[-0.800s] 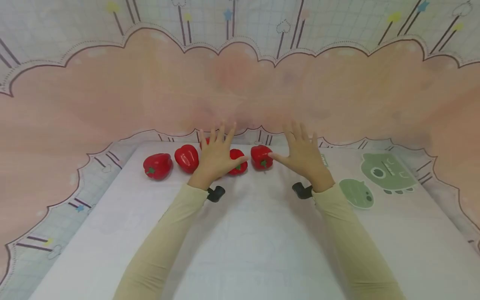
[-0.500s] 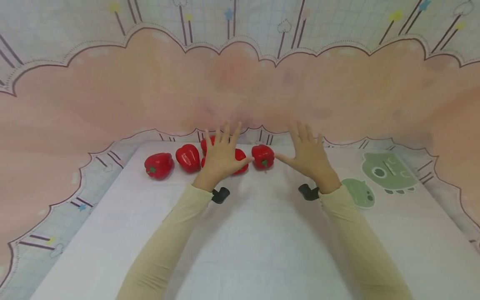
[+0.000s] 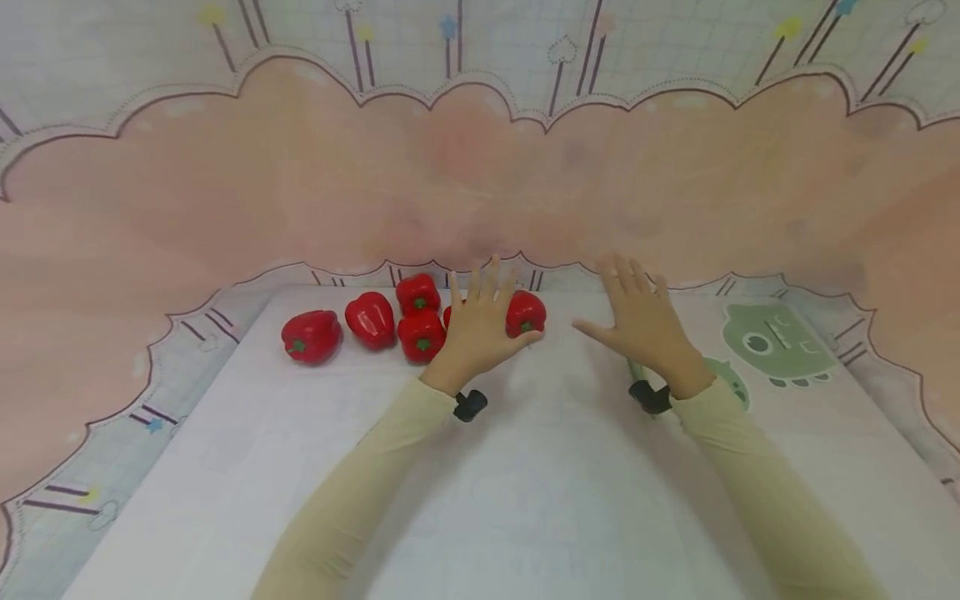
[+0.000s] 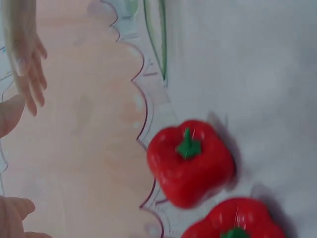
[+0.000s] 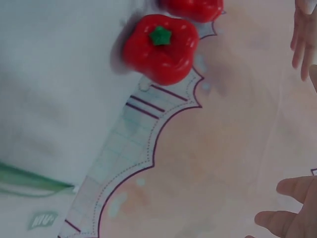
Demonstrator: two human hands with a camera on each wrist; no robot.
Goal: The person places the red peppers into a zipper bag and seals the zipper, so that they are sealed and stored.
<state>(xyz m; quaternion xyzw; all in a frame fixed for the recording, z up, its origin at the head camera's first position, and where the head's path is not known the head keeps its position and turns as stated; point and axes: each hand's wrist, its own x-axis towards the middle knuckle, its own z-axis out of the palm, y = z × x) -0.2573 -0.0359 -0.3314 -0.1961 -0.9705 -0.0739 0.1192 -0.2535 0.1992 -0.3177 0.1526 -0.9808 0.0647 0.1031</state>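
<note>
In the head view my left hand point(image 3: 480, 333) is held over the back of the table with fingers spread. It partly covers one red bell pepper and overlaps the edge of the rightmost bell pepper point(image 3: 527, 312). My right hand point(image 3: 647, 325) is spread to the right of that pepper, thumb pointing toward it. Neither hand holds anything. The left wrist view shows a bell pepper point(image 4: 190, 163) with a green stem, apart from the left fingers point(image 4: 15, 215). A bell pepper point(image 5: 161, 48) also appears in the right wrist view, away from the right fingers point(image 5: 285, 218).
More bell peppers stand to the left: one on its side point(image 3: 312, 337), one tilted point(image 3: 371, 320), and two close together, front point(image 3: 422, 336) and back. Green cartoon figures point(image 3: 776, 342) are printed on the white tabletop point(image 3: 525, 500). A patterned cloth point(image 3: 480, 183) rises behind.
Both hands have shifted right, fingers still spread. The left hand has uncovered the paired peppers and now overlaps the rightmost pepper's edge. The peppers keep their places.
</note>
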